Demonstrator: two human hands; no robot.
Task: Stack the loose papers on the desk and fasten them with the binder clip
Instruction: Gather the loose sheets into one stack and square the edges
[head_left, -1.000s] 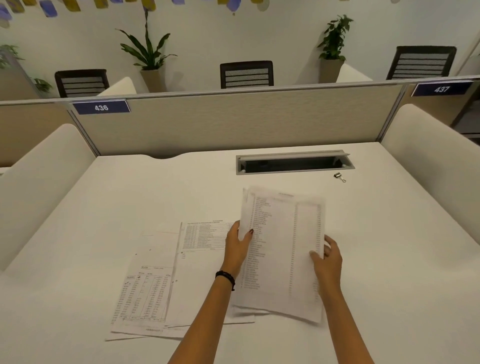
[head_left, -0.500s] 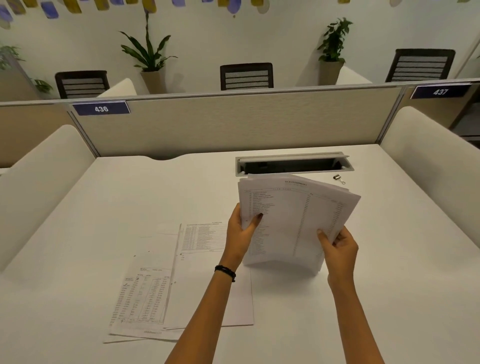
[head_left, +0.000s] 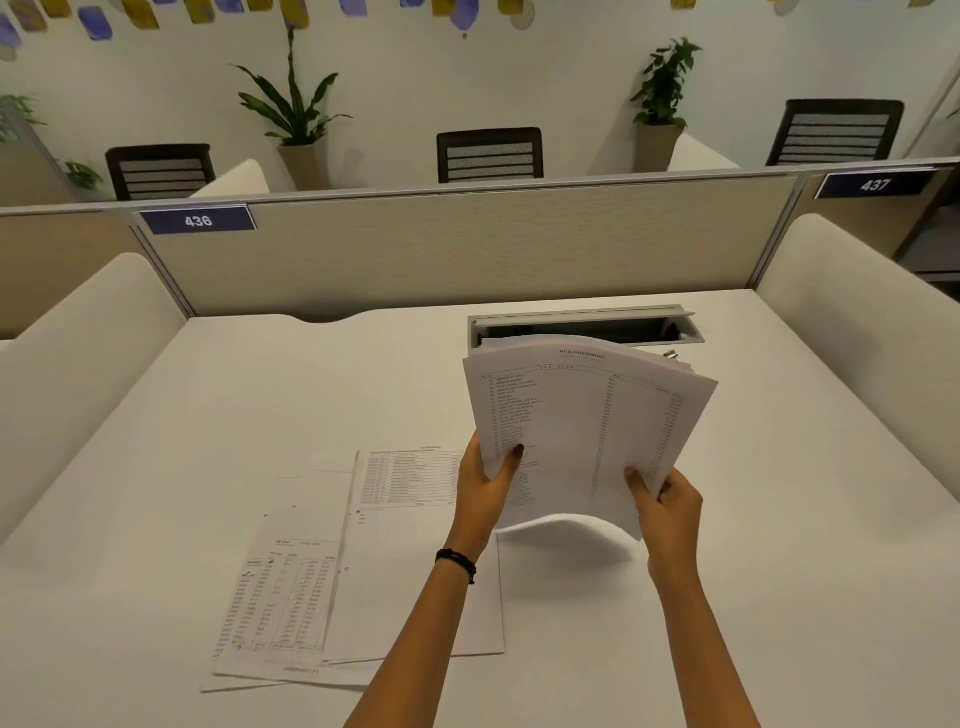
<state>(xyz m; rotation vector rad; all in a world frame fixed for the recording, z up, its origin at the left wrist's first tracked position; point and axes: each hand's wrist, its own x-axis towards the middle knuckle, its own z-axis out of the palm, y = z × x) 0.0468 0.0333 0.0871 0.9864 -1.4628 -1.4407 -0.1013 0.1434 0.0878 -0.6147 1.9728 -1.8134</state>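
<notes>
A bundle of printed sheets (head_left: 587, 431) stands upright above the white desk (head_left: 260, 415), its lower edge curling just over the surface. My left hand (head_left: 485, 488) grips the bundle's left edge, and my right hand (head_left: 667, 506) grips its lower right corner. More loose papers (head_left: 332, 566) lie flat and overlapping on the desk to the left, partly under my left forearm. The small binder clip (head_left: 671, 355) peeks out behind the bundle's top right edge, near the cable tray.
An open grey cable tray (head_left: 587, 327) is set into the desk at the back. A beige partition (head_left: 467, 249) bounds the far side, padded white dividers stand left and right. Chairs and potted plants are beyond.
Both hands lifted the bundle off the desk and tipped it upright, away from me. It now hides most of the binder clip. The papers on the left stayed put.
</notes>
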